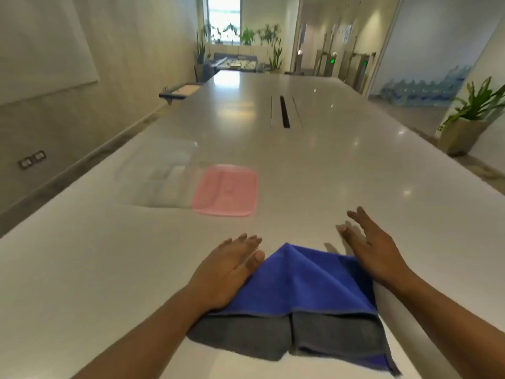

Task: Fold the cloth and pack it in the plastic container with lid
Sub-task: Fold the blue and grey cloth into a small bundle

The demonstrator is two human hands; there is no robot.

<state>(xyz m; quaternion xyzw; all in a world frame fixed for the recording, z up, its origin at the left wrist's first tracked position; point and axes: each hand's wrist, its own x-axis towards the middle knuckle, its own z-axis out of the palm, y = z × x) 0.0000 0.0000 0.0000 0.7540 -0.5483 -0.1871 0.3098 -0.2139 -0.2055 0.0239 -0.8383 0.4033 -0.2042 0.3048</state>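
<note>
Bright, glary, soft wide-angle blur

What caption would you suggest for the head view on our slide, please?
Both open hands, left hand and right hand, flank the blue-grey cloth; container and pink lid beyond.

From my feed I see a long, glossy pale desk [314, 160] running away from me, ceiling lights mirrored on its top and a dark cable slot [284, 112] set into it. On the left a pale wall [123, 64] carries a whiteboard [41, 45] and low sockets [32, 160]. At the far end a bright window [224, 17] stands above leafy plants [247, 35] and a sofa [235, 60]. A potted plant [472, 116] stands on the floor at right, near a glass partition [437, 45].
</note>
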